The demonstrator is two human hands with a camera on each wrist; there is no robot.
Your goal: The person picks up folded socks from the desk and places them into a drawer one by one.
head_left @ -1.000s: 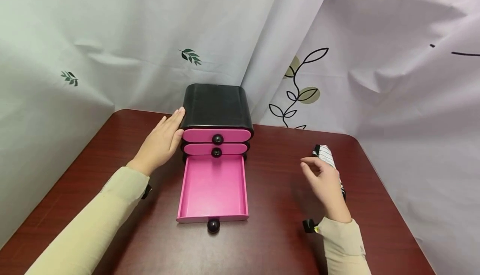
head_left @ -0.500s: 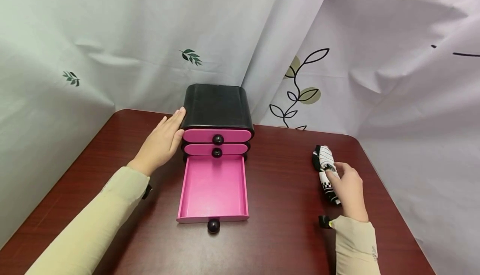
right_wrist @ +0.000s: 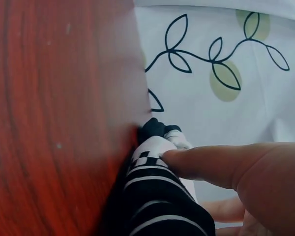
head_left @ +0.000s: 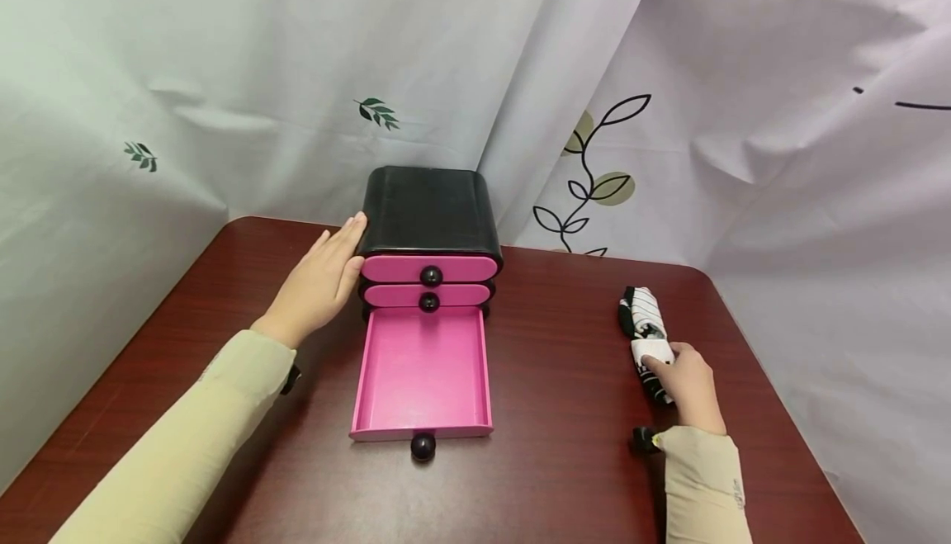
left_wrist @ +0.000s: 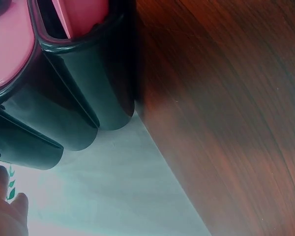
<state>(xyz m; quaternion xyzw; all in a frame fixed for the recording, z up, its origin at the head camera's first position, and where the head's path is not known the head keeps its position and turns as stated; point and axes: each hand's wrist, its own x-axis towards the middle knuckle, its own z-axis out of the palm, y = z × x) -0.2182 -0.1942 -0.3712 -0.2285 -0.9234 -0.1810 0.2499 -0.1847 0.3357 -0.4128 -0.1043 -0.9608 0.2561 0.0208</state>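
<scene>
A small black drawer cabinet (head_left: 432, 210) with pink drawer fronts stands at the back of the table. Its bottom drawer (head_left: 423, 371) is pulled far out, and nothing lies in it. My left hand (head_left: 315, 284) rests with straight fingers against the cabinet's left side; only some fingertips (left_wrist: 5, 189) show in the left wrist view. On the right lie black-and-white striped socks (head_left: 643, 309), folded lengthwise, with a checkered band. My right hand (head_left: 689, 383) pinches their near part, thumb (right_wrist: 201, 162) on one side and fingers on the other.
The dark red-brown wooden table (head_left: 557, 445) spreads around the cabinet and socks. A white curtain (head_left: 297, 73) with leaf prints hangs right behind the table's back edge and along both sides. The drawer's black knob (head_left: 423, 447) juts toward the front.
My right hand has moved rightward to the socks, then slightly nearer me, and its thumb and fingers have closed on their near part. The left hand and cabinet have stayed still.
</scene>
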